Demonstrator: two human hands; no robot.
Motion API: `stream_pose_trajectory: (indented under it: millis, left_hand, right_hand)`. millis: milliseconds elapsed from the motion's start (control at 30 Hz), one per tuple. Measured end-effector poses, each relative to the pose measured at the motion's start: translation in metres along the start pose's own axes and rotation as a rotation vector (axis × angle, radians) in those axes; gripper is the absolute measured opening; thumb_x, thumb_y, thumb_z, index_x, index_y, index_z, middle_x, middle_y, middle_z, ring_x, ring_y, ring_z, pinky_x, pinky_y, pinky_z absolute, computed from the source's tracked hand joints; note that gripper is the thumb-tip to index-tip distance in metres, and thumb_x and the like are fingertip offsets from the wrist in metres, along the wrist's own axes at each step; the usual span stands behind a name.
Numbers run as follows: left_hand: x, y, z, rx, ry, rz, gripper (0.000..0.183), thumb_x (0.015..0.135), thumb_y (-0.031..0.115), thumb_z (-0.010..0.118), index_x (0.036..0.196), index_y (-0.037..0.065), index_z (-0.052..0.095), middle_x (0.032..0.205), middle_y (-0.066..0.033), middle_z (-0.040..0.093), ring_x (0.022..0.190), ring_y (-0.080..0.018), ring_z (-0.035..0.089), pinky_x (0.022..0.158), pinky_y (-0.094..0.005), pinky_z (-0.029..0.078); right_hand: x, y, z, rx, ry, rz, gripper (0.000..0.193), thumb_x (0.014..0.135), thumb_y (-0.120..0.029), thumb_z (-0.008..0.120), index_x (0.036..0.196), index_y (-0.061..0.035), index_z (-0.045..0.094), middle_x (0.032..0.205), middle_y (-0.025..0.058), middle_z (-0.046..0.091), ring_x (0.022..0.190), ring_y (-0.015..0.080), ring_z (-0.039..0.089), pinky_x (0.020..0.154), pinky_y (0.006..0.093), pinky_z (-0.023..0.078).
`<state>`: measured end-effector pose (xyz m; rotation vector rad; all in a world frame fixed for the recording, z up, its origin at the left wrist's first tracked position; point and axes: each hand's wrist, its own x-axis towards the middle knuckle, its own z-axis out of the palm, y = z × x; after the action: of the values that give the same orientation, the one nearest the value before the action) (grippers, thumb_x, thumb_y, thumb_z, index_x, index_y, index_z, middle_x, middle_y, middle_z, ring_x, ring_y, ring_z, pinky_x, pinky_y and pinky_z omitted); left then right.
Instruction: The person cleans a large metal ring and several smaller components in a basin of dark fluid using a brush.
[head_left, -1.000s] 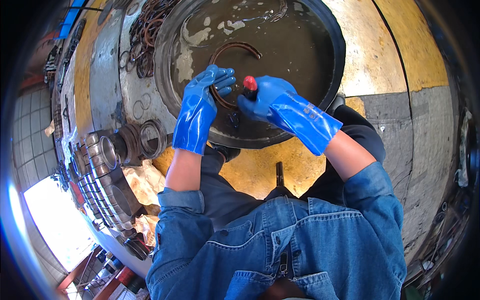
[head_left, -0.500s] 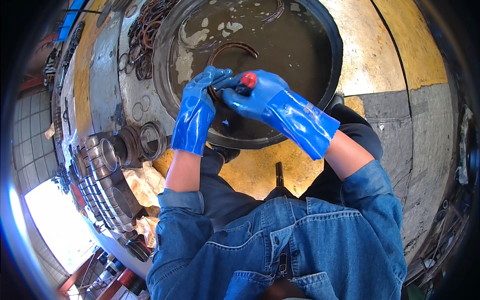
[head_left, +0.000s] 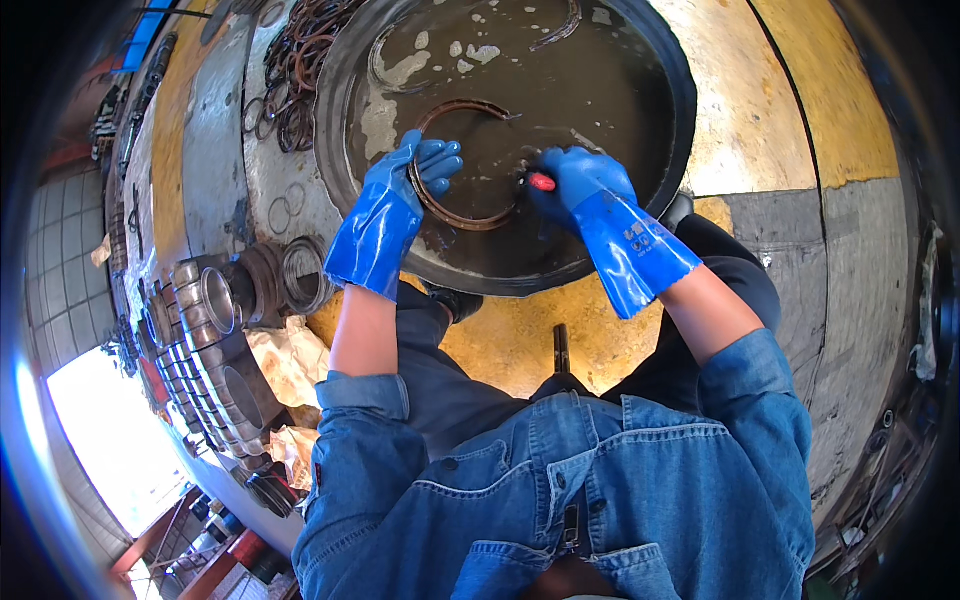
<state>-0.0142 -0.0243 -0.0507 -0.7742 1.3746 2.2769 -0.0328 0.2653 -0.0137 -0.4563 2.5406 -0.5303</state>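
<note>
Both of my hands wear long blue rubber gloves. My left hand [head_left: 408, 178] holds a brown split metal ring [head_left: 466, 222] by its left side, thumb and fingers around it, above a wide round tub [head_left: 334, 190] of murky water. The ring's gap faces right. To the right of that gap, my right hand [head_left: 585, 180] is closed around a tool with a red handle end [head_left: 541, 182]. The tool's working end is hidden and blurred at the water, so its kind does not show. Another curved ring piece [head_left: 560, 28] shows at the tub's far side.
A heap of brown metal rings [head_left: 296, 75] lies left of the tub. Nearer me on the left stand stacked ring-shaped metal parts [head_left: 205, 350] and crumpled brown paper [head_left: 285, 360]. Yellow and grey floor plates [head_left: 760, 110] extend on the right.
My right hand has moved right, away from my left hand, with the red-ended tool, dipping toward the water. More of the ring now shows. My left hand has shifted slightly left.
</note>
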Motion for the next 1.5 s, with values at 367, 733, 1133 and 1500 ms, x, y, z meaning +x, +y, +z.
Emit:
stream_pose_trajectory:
  millis: [367, 733, 1133, 1500]
  left_hand:
    - [0.004, -0.009, 0.001, -0.152, -0.044, -0.086, 0.058, 0.105, 0.046, 0.056, 0.130, -0.006, 0.059, 0.138, -0.0279, 0.062, 0.121, -0.0422, 0.065, 0.099, -0.0525, 0.058]
    - [-0.002, -0.024, 0.026, -0.192, 0.260, 0.076, 0.064, 0.106, 0.055, 0.050, 0.124, -0.006, 0.061, 0.126, -0.0281, 0.068, 0.110, -0.0403, 0.068, 0.100, -0.0520, 0.055]
    - [-0.023, -0.026, 0.055, 0.276, 0.300, 0.177, 0.058, 0.108, 0.053, 0.047, 0.124, 0.002, 0.070, 0.094, -0.0106, 0.077, 0.062, -0.0166, 0.064, 0.055, -0.0281, 0.051]
    - [-0.020, -0.009, 0.033, -0.080, 0.154, 0.152, 0.047, 0.105, 0.045, 0.059, 0.119, 0.003, 0.072, 0.070, -0.0061, 0.070, 0.040, -0.0106, 0.050, 0.036, -0.0227, 0.037]
  right_hand:
    - [-0.005, -0.040, 0.026, 0.198, 0.276, -0.838, 0.038, 0.088, -0.017, 0.074, 0.125, -0.0171, 0.068, 0.099, 0.0129, 0.075, 0.075, 0.0339, 0.072, 0.065, 0.0431, 0.058]
    - [0.020, -0.041, 0.014, 0.480, 0.454, -0.507, 0.030, 0.093, -0.031, 0.072, 0.119, -0.0160, 0.075, 0.106, 0.0145, 0.076, 0.092, 0.0357, 0.074, 0.079, 0.0411, 0.060]
    - [0.033, -0.039, 0.002, 0.555, 0.581, -0.178, 0.027, 0.092, -0.037, 0.066, 0.105, -0.0161, 0.077, 0.100, 0.0140, 0.076, 0.092, 0.0376, 0.073, 0.082, 0.0451, 0.059]
    - [0.033, -0.001, -0.032, 0.523, 0.150, 0.106, 0.035, 0.091, -0.037, 0.066, 0.113, -0.0109, 0.076, 0.107, 0.0154, 0.077, 0.099, 0.0363, 0.073, 0.090, 0.0410, 0.057]
